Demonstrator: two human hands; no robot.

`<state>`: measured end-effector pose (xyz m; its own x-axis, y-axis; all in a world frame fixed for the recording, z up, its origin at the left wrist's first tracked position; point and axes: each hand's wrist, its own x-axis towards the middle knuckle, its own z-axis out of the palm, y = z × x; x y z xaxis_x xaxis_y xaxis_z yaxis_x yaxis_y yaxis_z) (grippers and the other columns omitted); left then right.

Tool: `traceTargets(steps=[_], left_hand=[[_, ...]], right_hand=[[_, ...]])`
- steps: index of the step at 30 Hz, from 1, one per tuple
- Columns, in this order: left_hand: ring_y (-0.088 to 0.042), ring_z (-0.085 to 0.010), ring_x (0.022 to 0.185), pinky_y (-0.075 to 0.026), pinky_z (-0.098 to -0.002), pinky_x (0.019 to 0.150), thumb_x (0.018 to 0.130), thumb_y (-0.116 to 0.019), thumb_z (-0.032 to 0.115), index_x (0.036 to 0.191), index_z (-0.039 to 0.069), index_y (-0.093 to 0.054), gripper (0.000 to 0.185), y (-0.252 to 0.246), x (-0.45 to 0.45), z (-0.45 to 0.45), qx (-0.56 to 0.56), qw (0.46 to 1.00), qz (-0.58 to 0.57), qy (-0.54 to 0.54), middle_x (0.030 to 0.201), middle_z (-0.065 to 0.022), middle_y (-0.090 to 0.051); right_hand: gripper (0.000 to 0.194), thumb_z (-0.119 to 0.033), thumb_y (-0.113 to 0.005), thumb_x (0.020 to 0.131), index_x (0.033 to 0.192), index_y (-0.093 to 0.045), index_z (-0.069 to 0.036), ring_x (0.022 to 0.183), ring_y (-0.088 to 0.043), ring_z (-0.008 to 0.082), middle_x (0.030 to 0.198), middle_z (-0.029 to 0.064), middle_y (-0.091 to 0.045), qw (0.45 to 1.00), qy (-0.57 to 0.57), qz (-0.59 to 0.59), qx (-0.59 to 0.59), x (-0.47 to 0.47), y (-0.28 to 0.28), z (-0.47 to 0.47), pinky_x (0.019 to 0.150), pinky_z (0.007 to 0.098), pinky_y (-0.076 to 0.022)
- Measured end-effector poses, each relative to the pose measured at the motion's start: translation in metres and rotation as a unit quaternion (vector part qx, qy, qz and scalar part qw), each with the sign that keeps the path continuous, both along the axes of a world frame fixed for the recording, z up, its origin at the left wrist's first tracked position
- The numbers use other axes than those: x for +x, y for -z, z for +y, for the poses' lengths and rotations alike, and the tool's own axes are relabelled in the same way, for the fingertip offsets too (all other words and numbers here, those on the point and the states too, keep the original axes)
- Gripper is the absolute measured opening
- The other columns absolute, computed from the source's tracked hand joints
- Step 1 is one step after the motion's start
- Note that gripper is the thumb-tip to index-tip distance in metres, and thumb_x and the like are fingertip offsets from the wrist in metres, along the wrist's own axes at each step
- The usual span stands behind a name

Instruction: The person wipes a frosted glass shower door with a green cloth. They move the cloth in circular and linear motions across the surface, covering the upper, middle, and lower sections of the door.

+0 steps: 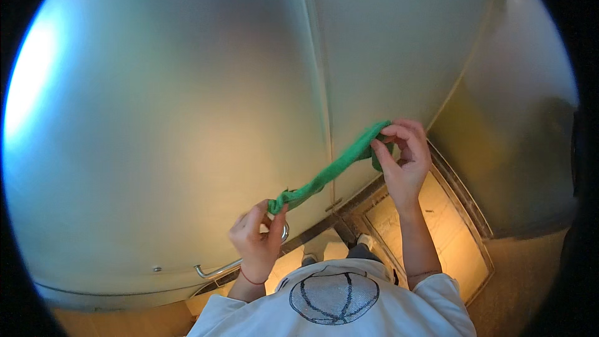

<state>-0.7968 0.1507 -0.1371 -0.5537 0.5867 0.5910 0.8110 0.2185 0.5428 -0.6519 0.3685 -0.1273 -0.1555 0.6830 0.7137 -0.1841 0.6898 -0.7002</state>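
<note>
A green cloth (332,168), rolled or folded into a long strip, stretches at a slant between my two hands. My left hand (258,238) pinches its lower left end between thumb and fingertips. Its upper right end is gripped by the thumb and fingers of my right hand (408,159), where a short flap hangs down. Behind the cloth stands a frosted glass panel (210,126); whether the cloth touches it I cannot tell. Close behind my left hand is a chrome bar handle (220,271), partly hidden by that hand and wrist.
A vertical seam (320,70) divides the glass. Another frosted panel (519,159) angles off at the right. Below, a dark metal track (461,187) borders the tiled floor (435,224), where my shoes (365,241) stand. A small metal fitting (157,268) sits low on the left panel.
</note>
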Motion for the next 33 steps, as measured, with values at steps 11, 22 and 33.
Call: traceTargets(steps=[11, 22, 33], left_hand=[[-0.053, -0.0282, 0.119, -0.047, -0.0404, 0.098, 0.084, -0.075, 0.006, 0.137, -0.002, -0.04, 0.064, -0.054, -0.016, 0.063, 0.44, 0.888, 0.119, -0.059, 0.13, -0.0178, -0.05], [-0.041, -0.0461, 0.128, -0.023, -0.0583, 0.106, 0.093, -0.051, 0.027, 0.133, 0.0, -0.055, 0.048, -0.048, 0.0, 0.107, -0.004, 0.909, 0.358, -0.213, 0.136, -0.0259, -0.049], [-0.044, -0.0398, 0.122, -0.025, -0.0527, 0.105, 0.084, -0.055, 0.014, 0.139, 0.011, -0.051, 0.055, -0.228, -0.015, 0.159, 0.167, 0.796, 0.513, -0.273, 0.142, -0.0094, -0.049]], right_hand=[[0.022, 0.008, -0.072, 0.078, 0.096, -0.072, -0.004, 0.085, -0.061, 0.0181, 0.101, 0.0088, -0.06, 0.97, -0.01, 0.22, 0.105, -0.07, -0.087, 0.011, 0.071, 0.0253, -0.0501], [0.047, -0.021, -0.06, 0.086, 0.13, -0.061, -0.006, 0.119, -0.048, 0.0288, 0.149, 0.0069, -0.044, 0.923, 0.067, -0.045, 0.375, -0.111, -0.033, 0.027, 0.099, 0.048, -0.0328], [0.044, -0.02, -0.045, 0.096, 0.137, -0.049, -0.003, 0.138, -0.034, 0.0379, 0.154, 0.0126, -0.034, 0.906, 0.074, 0.028, 0.417, -0.106, -0.201, 0.05, 0.111, 0.0606, -0.0209]])
